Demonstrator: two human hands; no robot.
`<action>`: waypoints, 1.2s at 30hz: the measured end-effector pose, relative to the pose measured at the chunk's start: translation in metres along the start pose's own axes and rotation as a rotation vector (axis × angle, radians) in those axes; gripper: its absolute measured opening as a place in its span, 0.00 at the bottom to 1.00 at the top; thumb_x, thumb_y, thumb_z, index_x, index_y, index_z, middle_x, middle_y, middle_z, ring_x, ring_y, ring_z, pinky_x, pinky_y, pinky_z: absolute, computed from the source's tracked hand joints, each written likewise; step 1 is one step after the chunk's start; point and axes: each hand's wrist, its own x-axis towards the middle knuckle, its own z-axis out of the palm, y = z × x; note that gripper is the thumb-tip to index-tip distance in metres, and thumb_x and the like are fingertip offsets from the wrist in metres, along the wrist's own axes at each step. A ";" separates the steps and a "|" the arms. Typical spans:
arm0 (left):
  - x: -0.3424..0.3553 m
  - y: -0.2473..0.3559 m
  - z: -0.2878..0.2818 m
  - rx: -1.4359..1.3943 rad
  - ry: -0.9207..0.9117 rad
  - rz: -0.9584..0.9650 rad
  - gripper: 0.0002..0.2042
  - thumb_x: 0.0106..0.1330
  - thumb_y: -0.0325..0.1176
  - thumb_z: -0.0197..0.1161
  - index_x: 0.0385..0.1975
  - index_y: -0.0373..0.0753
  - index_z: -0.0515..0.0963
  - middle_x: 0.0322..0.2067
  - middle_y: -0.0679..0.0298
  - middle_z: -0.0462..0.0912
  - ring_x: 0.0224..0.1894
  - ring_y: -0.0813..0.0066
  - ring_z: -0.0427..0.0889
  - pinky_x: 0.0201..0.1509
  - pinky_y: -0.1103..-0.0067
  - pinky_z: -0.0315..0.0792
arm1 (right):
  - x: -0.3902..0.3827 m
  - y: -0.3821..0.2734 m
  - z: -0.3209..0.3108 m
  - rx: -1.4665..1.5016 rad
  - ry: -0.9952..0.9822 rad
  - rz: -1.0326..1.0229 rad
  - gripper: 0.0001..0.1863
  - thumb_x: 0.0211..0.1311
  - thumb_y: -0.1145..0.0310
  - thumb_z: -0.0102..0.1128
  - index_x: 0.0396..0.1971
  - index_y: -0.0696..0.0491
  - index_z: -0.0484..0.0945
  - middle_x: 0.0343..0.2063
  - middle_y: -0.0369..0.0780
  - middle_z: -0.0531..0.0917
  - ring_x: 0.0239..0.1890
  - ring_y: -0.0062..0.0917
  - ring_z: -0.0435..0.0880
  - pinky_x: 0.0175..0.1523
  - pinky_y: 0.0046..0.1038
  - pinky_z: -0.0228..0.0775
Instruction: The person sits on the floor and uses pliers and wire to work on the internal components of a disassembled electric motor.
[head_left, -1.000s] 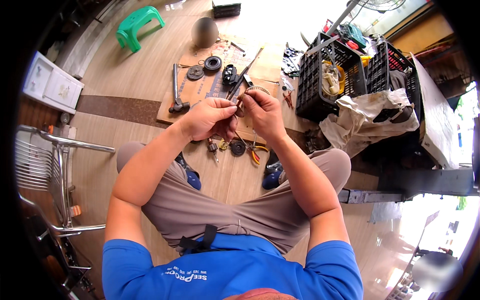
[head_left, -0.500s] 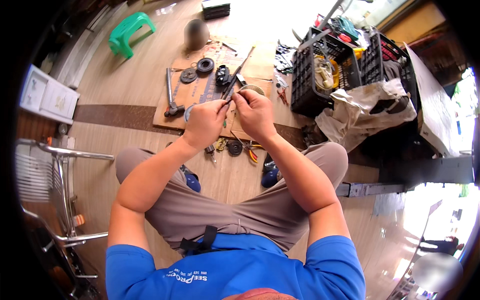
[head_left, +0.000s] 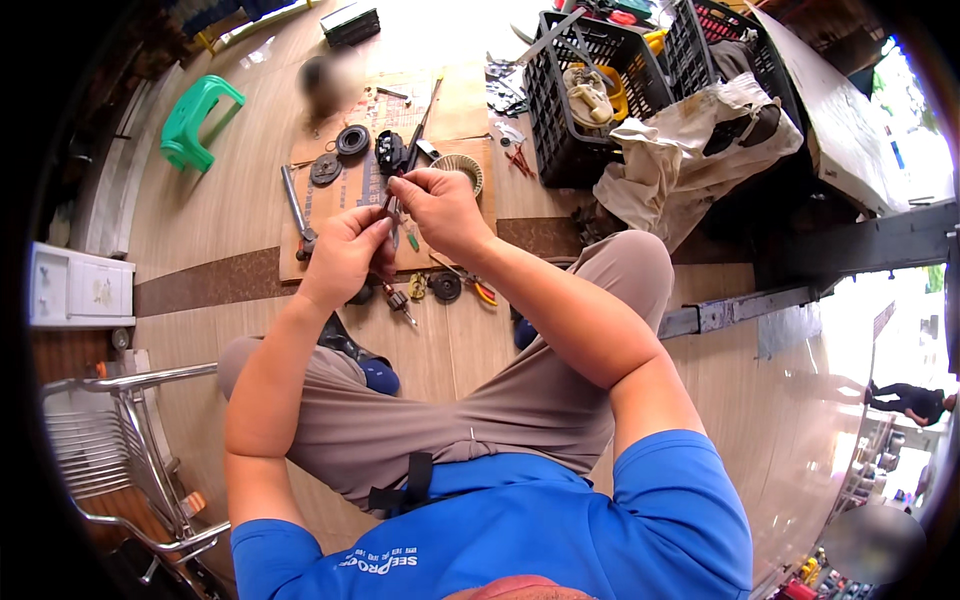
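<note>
While the left hand (head_left: 347,250) and the right hand (head_left: 440,208) pinched a slender dark piece (head_left: 391,202) between them, above the cardboard (head_left: 462,112), I judged that light, even pressure and a steady hold would suit such fiddly work.

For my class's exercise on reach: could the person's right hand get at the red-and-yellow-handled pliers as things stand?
Probably yes: the pliers lie near the right hand, nothing seen lying on them. It seems to be pinching a thin dark piece, though, so would likely need to let go first.
</note>
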 end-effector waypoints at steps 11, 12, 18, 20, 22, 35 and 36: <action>0.001 -0.014 0.013 1.371 0.367 0.674 0.07 0.71 0.29 0.53 0.41 0.33 0.75 0.27 0.52 0.81 0.27 0.60 0.82 0.31 0.73 0.76 | -0.006 0.000 0.001 -0.413 0.103 -0.070 0.13 0.64 0.67 0.56 0.27 0.62 0.79 0.22 0.52 0.80 0.25 0.38 0.81 0.33 0.33 0.71; 0.002 -0.012 0.009 1.369 0.364 0.676 0.07 0.71 0.29 0.53 0.41 0.33 0.75 0.27 0.52 0.81 0.27 0.60 0.82 0.31 0.73 0.76 | -0.005 -0.001 0.000 -0.415 0.106 -0.069 0.13 0.64 0.67 0.56 0.27 0.62 0.79 0.22 0.52 0.80 0.25 0.38 0.81 0.33 0.33 0.71; -0.006 0.012 -0.012 -0.218 -0.263 -0.067 0.13 0.75 0.37 0.50 0.43 0.35 0.77 0.26 0.66 0.80 0.23 0.79 0.79 0.29 0.82 0.76 | -0.009 -0.013 -0.003 0.119 -0.145 -0.050 0.12 0.70 0.71 0.53 0.30 0.63 0.79 0.22 0.31 0.79 0.27 0.11 0.71 0.32 0.19 0.67; -0.003 0.009 -0.012 -0.125 -0.162 -0.060 0.11 0.74 0.36 0.52 0.42 0.35 0.77 0.25 0.67 0.80 0.21 0.81 0.78 0.27 0.83 0.75 | -0.006 -0.006 -0.002 0.050 -0.096 -0.067 0.11 0.69 0.72 0.54 0.33 0.63 0.81 0.24 0.33 0.81 0.27 0.12 0.73 0.32 0.19 0.68; -0.002 0.007 -0.008 -0.036 -0.058 -0.055 0.10 0.74 0.35 0.53 0.40 0.35 0.78 0.23 0.68 0.79 0.20 0.82 0.78 0.25 0.84 0.74 | -0.007 -0.005 -0.001 -0.162 -0.018 -0.123 0.10 0.68 0.72 0.56 0.33 0.64 0.81 0.23 0.35 0.82 0.26 0.13 0.73 0.32 0.21 0.68; 0.004 -0.011 0.014 1.147 0.391 0.790 0.10 0.71 0.32 0.56 0.35 0.31 0.79 0.21 0.66 0.79 0.21 0.81 0.79 0.23 0.78 0.70 | -0.005 0.001 -0.001 -0.303 0.063 -0.073 0.13 0.64 0.67 0.59 0.26 0.63 0.79 0.16 0.43 0.76 0.21 0.19 0.71 0.28 0.29 0.65; 0.003 -0.010 0.016 1.148 0.393 0.791 0.10 0.71 0.32 0.56 0.35 0.31 0.79 0.21 0.66 0.79 0.21 0.81 0.79 0.23 0.78 0.70 | -0.004 0.001 -0.002 -0.306 0.077 -0.071 0.14 0.62 0.67 0.59 0.23 0.63 0.78 0.16 0.48 0.77 0.19 0.24 0.73 0.28 0.32 0.66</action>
